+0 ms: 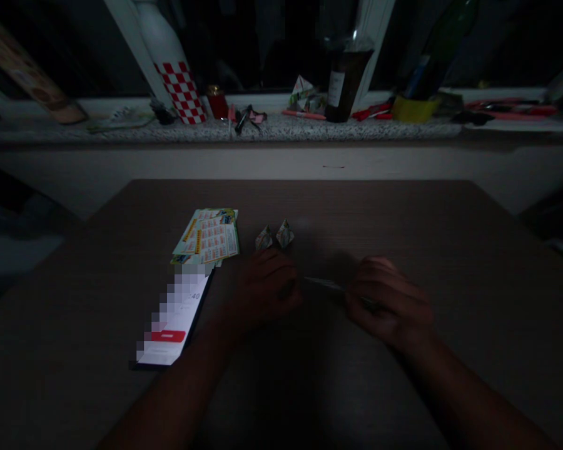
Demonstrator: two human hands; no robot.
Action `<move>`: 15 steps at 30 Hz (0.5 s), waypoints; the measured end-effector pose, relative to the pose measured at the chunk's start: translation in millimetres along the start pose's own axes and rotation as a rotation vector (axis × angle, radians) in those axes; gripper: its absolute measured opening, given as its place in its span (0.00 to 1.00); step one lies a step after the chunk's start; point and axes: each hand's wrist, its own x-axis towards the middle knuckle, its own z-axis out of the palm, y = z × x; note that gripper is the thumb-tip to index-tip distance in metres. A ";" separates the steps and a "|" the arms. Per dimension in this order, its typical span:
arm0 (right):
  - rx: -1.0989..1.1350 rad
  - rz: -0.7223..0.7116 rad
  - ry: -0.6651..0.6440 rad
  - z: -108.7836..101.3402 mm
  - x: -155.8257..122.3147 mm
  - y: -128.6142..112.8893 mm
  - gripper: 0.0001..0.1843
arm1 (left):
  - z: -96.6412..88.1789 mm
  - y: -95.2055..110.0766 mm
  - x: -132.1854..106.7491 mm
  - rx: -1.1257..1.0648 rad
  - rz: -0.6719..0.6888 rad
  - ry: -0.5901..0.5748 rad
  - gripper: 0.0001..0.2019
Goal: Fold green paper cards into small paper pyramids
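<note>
In the dim head view, my left hand is closed, its fingers curled down near the tabletop; whatever it may hold is hidden. My right hand is closed around a piece of paper, whose thin pale edge sticks out towards my left hand. A small gap shows between that edge and my left fingers. Just beyond my left hand sit two small folded paper shapes, a left one and a right one. Left of them lies a loose pile of printed paper cards.
A lit phone lies beside my left forearm on the brown table. Behind the table, a granite windowsill carries a red-and-white checkered bottle, a dark labelled container, a yellow holder, clips and pens.
</note>
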 end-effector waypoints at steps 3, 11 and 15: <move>0.024 0.043 0.060 -2.6 -3.3 4.9 0.13 | -5.4 -4.4 -1.6 0.006 -0.044 0.073 0.03; 0.169 0.148 0.020 12.3 -8.1 2.4 0.09 | 4.0 20.7 -5.2 -0.372 -0.151 0.049 0.12; 0.225 0.460 0.070 18.0 -16.8 -0.7 0.05 | 18.8 27.9 -6.9 -0.873 -0.558 0.042 0.13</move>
